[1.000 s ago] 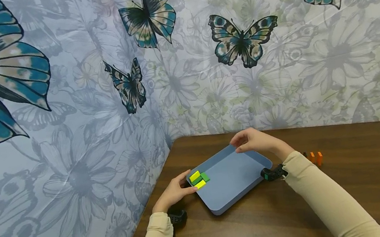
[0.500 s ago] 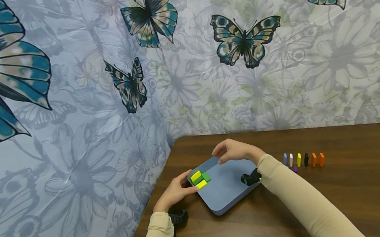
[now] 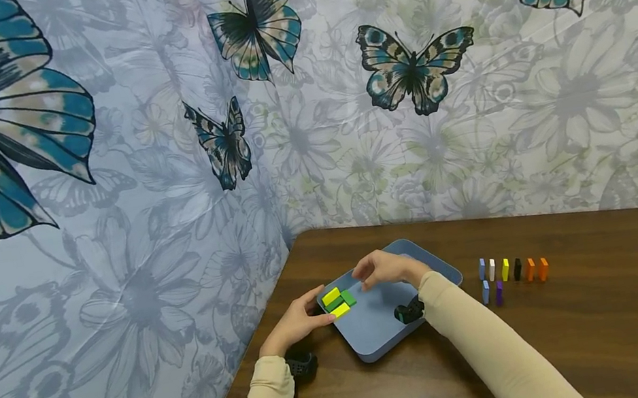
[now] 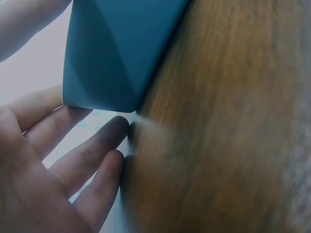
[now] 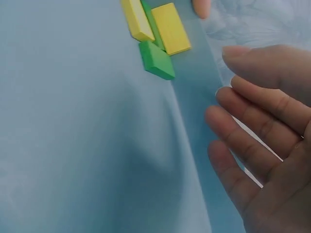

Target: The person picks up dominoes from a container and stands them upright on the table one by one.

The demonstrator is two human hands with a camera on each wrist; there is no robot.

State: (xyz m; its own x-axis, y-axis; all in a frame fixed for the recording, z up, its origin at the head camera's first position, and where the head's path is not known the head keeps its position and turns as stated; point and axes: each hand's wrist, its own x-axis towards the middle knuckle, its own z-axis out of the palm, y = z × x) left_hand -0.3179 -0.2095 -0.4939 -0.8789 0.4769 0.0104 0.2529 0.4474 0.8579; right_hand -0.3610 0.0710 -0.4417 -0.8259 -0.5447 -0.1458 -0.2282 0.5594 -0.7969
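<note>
Behind a brown wood-grain table (image 3: 631,297), a flower-and-butterfly printed wall covering (image 3: 327,170) rises from 9 round to 1 o'clock; on the table lies a blue-grey tray (image 3: 374,321), green and yellow blocks (image 3: 331,296) at its 9 o'clock end. The left hand (image 3: 293,323) touches that end, fingers apart; the right hand (image 3: 386,266), fingers parted and unladen, is over the tray; upright coloured blocks (image 3: 505,269) stand at 3 o'clock

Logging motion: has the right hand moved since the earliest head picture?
Yes: against the tray in the head view, the right hand moved left, toward the green blocks.
</note>
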